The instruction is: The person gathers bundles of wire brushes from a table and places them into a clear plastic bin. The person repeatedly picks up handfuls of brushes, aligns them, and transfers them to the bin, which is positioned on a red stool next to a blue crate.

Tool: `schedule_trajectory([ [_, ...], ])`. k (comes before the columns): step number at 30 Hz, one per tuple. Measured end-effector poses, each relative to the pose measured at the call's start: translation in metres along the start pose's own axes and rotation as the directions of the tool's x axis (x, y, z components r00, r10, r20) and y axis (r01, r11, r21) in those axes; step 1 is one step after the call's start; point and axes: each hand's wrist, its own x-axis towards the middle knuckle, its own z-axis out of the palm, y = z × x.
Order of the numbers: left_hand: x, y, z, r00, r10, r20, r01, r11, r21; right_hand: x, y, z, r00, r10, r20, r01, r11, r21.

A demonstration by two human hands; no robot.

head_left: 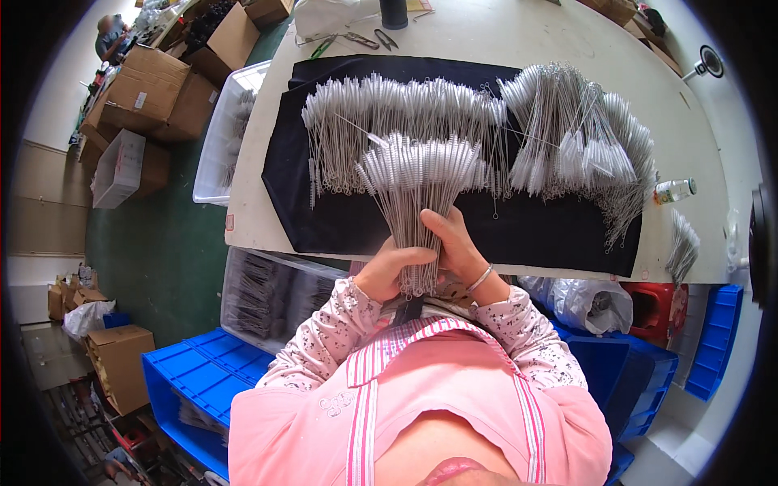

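Both my hands grip one thick bundle of wire-handled brushes, held upright near the table's front edge. White bristle heads fan out at its top, and looped wire ends show at the bottom. My left hand wraps the lower wires, thumb across the front. A little higher, my right hand closes round the wires from the other side. Behind the bundle, a long row of similar brushes lies on a black cloth. More brushes are heaped on the right of the cloth.
Snips and a dark spool are at the table's far side. A small bottle and loose brushes are at the right. Blue crates, a clear bin and cardboard boxes stand around. A person is far left.
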Motion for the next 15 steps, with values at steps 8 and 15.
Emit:
schedule_trajectory([
  [8, 0.007, -0.009, -0.034, 0.995, -0.071, 0.072, 0.075, 0.996, -0.051, 0.005, -0.016, -0.02, 0.99, -0.068, -0.124, -0.027, 0.773, -0.633],
  [15, 0.013, -0.03, -0.046, 0.995, -0.043, 0.092, 0.048, 0.997, -0.055, 0.028, -0.066, -0.02, 0.667, -0.744, 0.031, 0.226, 0.163, -0.96],
])
